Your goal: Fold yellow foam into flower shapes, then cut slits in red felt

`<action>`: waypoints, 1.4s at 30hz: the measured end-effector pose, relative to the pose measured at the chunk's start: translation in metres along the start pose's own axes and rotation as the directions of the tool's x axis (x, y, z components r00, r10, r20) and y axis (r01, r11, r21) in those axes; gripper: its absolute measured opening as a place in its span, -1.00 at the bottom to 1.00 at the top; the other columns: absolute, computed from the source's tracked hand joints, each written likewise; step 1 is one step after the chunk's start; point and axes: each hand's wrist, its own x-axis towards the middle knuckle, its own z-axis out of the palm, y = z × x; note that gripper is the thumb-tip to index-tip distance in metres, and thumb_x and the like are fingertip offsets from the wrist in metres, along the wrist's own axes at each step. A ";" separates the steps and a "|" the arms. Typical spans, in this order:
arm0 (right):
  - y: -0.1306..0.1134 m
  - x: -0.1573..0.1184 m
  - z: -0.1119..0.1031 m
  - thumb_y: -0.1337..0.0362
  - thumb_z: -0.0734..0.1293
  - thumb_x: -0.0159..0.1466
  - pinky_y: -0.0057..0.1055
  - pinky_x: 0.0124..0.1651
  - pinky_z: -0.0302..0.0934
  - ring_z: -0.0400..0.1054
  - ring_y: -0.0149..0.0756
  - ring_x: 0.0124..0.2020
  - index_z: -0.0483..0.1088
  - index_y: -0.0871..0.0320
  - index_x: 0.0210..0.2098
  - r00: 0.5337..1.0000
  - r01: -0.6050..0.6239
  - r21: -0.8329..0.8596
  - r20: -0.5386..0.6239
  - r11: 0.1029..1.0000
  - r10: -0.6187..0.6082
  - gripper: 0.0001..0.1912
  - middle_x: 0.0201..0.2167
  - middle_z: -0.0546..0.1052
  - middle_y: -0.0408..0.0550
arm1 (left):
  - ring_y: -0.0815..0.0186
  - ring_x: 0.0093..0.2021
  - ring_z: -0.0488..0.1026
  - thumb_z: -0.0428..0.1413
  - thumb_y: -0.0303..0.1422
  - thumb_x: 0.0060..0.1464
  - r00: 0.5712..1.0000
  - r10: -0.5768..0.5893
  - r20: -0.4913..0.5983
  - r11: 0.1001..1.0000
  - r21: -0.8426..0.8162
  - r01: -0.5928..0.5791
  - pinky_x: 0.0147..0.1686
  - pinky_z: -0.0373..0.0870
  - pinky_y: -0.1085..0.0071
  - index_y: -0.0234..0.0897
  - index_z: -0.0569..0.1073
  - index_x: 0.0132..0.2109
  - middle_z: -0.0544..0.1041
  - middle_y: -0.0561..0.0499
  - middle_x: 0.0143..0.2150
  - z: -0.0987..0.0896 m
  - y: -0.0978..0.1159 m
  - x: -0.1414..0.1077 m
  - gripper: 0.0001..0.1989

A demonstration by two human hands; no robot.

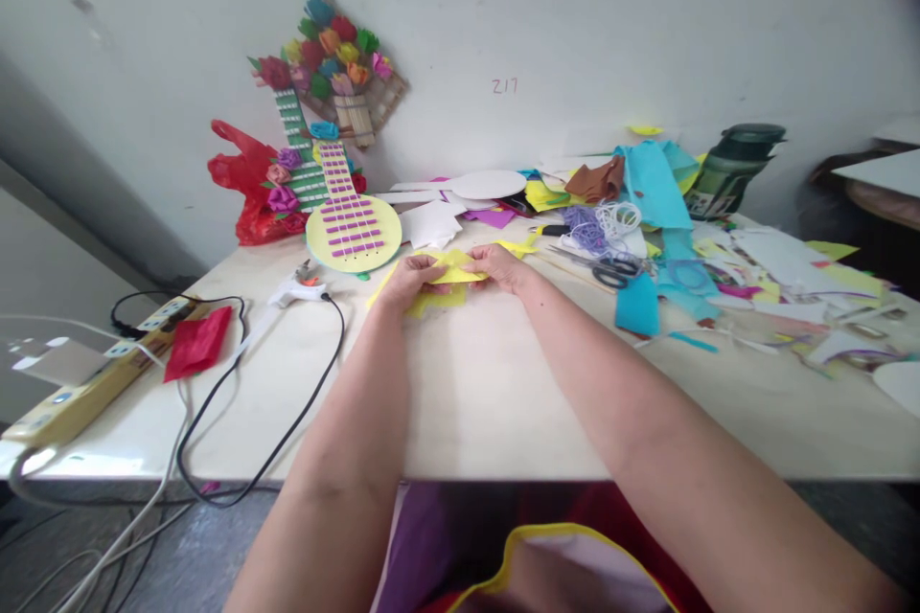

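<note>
Above the middle of the table, a soft yellow sheet (451, 270), like crepe paper or thin fabric, is stretched between both hands. My left hand (411, 280) pinches its left side, fingers closed. Gripping the right side, my right hand (501, 266) has its thumb pressed on the yellow material. Loose yellow edges hang below the fingers and stick out past both hands. Just beyond my left hand stands a round yellow paper instrument shape (354, 235) with purple strips. White paper pieces (433, 225) lie behind the hands.
A hot glue gun (291, 292) with a black cord and a power strip (93, 383) lie left, beside a red packet (199, 343). Scissors (610, 270), purple yarn (587, 230), blue paper (637, 305) and scraps spread right. A dark green bottle (737, 168) stands behind.
</note>
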 end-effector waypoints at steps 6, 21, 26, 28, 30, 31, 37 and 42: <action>0.000 0.000 0.002 0.41 0.42 -0.07 -0.58 -0.68 0.17 0.22 -0.53 -0.72 0.46 0.28 -0.40 0.999 0.026 0.067 -0.032 0.997 -0.024 -0.81 -0.66 0.44 -0.19 | 0.33 -0.50 0.48 0.19 -0.40 -0.17 0.999 0.014 0.043 0.994 -0.111 -0.009 -0.45 0.44 0.44 -0.38 0.48 -0.24 0.53 -0.04 -0.39 0.001 0.004 -0.004 -0.74; 0.000 -0.001 0.002 0.45 0.35 0.03 -0.59 -0.62 0.24 0.26 -0.54 -0.65 0.50 0.22 -0.31 0.995 0.073 0.039 -0.069 0.997 -0.070 -0.79 -0.53 0.50 -0.13 | 0.34 -0.50 0.49 0.17 -0.47 -0.14 1.000 -0.002 0.017 0.979 -0.204 0.006 -0.43 0.47 0.42 -0.37 0.48 -0.19 0.54 -0.10 -0.31 0.001 0.007 -0.006 -0.73; 0.001 0.001 0.002 0.44 0.34 0.02 -0.59 -0.64 0.22 0.26 -0.53 -0.64 0.50 0.24 -0.32 0.993 0.106 0.038 -0.056 0.994 -0.104 -0.79 -0.56 0.48 -0.13 | 0.34 -0.50 0.49 0.17 -0.47 -0.14 1.000 -0.011 0.022 0.978 -0.209 0.016 -0.42 0.47 0.42 -0.38 0.48 -0.20 0.54 -0.10 -0.32 0.002 0.007 -0.006 -0.74; 0.001 0.001 0.002 0.44 0.35 0.01 -0.59 -0.64 0.21 0.26 -0.51 -0.61 0.50 0.25 -0.33 0.992 0.111 0.027 -0.061 0.993 -0.109 -0.79 -0.55 0.48 -0.12 | 0.33 -0.49 0.49 0.19 -0.44 -0.15 0.999 -0.005 0.044 0.977 -0.212 0.014 -0.42 0.47 0.42 -0.38 0.48 -0.20 0.54 -0.10 -0.31 0.002 0.008 -0.007 -0.73; 0.001 0.000 0.003 0.44 0.34 0.00 -0.60 -0.63 0.21 0.27 -0.51 -0.59 0.50 0.25 -0.34 0.992 0.105 0.006 -0.074 0.994 -0.104 -0.80 -0.52 0.49 -0.11 | 0.33 -0.46 0.50 0.21 -0.41 -0.17 0.998 0.005 0.070 0.978 -0.208 0.010 -0.40 0.46 0.43 -0.37 0.49 -0.20 0.54 -0.10 -0.30 0.003 0.009 -0.008 -0.71; 0.000 0.000 0.004 0.44 0.34 -0.01 -0.60 -0.63 0.20 0.27 -0.51 -0.59 0.51 0.25 -0.35 0.992 0.104 -0.004 -0.078 0.995 -0.104 -0.80 -0.52 0.49 -0.12 | 0.33 -0.45 0.49 0.22 -0.41 -0.17 0.997 0.007 0.082 0.980 -0.199 0.010 -0.39 0.46 0.43 -0.37 0.49 -0.20 0.53 -0.09 -0.30 0.004 0.009 -0.008 -0.70; 0.000 0.000 0.006 0.47 0.31 -0.01 -0.61 -0.68 0.14 0.20 -0.54 -0.66 0.51 0.24 -0.36 0.991 0.117 -0.047 -0.059 0.992 -0.119 -0.79 -0.59 0.46 -0.16 | 0.37 -0.40 0.48 0.27 -0.45 -0.26 0.996 -0.021 0.088 0.992 -0.122 0.032 -0.36 0.45 0.46 -0.40 0.49 -0.27 0.52 -0.04 -0.35 0.009 0.010 -0.007 -0.70; 0.001 0.001 0.004 0.40 0.35 -0.01 -0.59 -0.67 0.14 0.21 -0.53 -0.67 0.50 0.25 -0.34 0.991 0.120 -0.020 -0.050 0.993 -0.121 -0.80 -0.60 0.46 -0.15 | 0.36 -0.36 0.47 0.28 -0.43 -0.28 0.995 0.005 0.099 0.990 -0.140 0.009 -0.36 0.44 0.47 -0.40 0.48 -0.26 0.51 -0.03 -0.34 0.009 0.007 -0.006 -0.67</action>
